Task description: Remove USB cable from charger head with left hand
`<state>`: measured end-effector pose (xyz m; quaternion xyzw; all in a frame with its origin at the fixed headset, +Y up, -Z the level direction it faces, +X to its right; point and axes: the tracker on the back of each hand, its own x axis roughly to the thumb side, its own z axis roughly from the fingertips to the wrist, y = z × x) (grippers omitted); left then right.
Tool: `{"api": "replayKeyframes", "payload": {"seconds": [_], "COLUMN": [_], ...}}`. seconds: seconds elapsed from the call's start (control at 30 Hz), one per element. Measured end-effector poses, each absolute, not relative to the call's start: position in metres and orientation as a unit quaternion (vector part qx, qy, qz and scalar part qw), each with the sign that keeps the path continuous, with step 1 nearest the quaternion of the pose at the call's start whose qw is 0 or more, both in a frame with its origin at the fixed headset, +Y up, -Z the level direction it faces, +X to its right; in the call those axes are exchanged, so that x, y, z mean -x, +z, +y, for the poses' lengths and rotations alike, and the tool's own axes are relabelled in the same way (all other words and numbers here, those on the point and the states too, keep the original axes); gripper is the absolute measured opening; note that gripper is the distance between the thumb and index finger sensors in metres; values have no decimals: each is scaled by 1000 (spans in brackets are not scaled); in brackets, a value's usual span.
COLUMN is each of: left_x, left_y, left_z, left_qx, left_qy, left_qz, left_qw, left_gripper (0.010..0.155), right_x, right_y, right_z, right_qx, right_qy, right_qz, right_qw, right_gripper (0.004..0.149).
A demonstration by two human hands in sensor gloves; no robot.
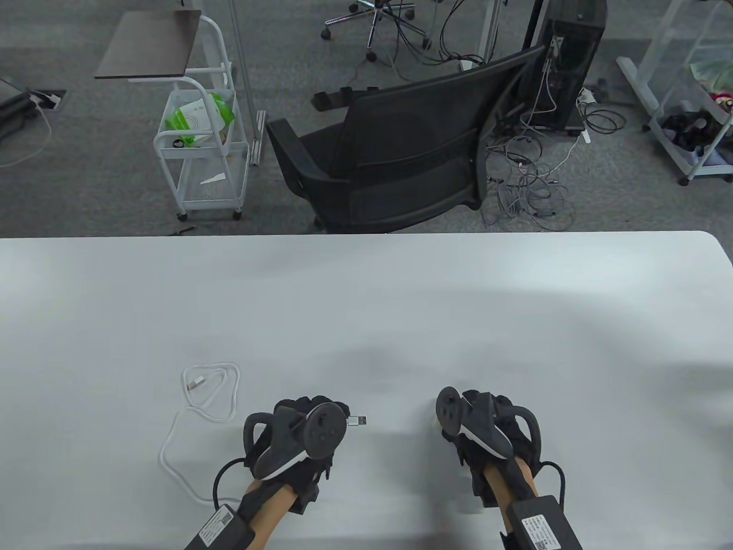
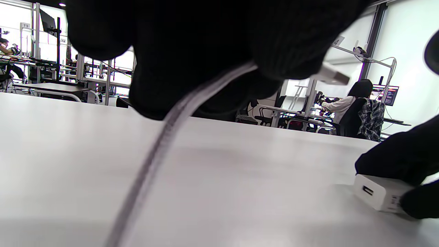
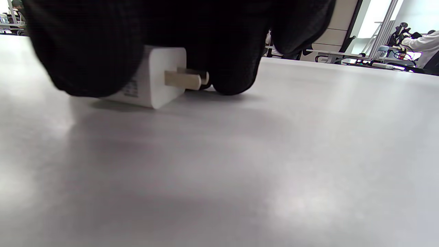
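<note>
My left hand (image 1: 309, 427) grips the white USB cable (image 1: 172, 452) near its plug (image 1: 358, 421), whose metal end sticks out to the right, free of the charger. In the left wrist view the plug (image 2: 331, 76) juts from my gloved fingers (image 2: 205, 51) above the table, and the cable (image 2: 154, 161) runs down toward the camera. My right hand (image 1: 478, 427) holds the white charger head (image 3: 154, 77) down on the table. Its prongs (image 3: 183, 79) point toward the right wrist camera. Its empty USB port (image 2: 367, 190) faces the left hand.
The cable's far end (image 1: 197, 382) lies coiled on the white table (image 1: 366, 309) to the left of my left hand. A black office chair (image 1: 395, 154) stands beyond the far table edge, with a white cart (image 1: 203, 143) to its left.
</note>
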<state>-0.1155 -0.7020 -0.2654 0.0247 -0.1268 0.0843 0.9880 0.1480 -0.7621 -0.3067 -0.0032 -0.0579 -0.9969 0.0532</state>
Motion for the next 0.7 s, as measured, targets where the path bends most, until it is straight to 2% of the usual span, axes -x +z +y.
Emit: {"api": "replayKeyframes", "payload": {"seconds": [0.27, 0.5, 0.7], "left_x": [117, 121, 110], "left_y": [-265, -266, -267], "left_z": [-702, -701, -714], "left_qx": [-21, -29, 6], "left_qy": [86, 90, 53], "left_qz": [-123, -121, -158], "left_qw": [989, 988, 986], "left_gripper": [43, 43, 42], "right_x": [-150, -161, -181], "right_y": [-305, -297, -290], "right_z": [-755, -714, -703], "right_qx": [12, 23, 26], "right_qy": [-997, -999, -998], "right_qz": [-59, 24, 47], "right_qw": [46, -15, -41], "right_gripper": [69, 69, 67]}}
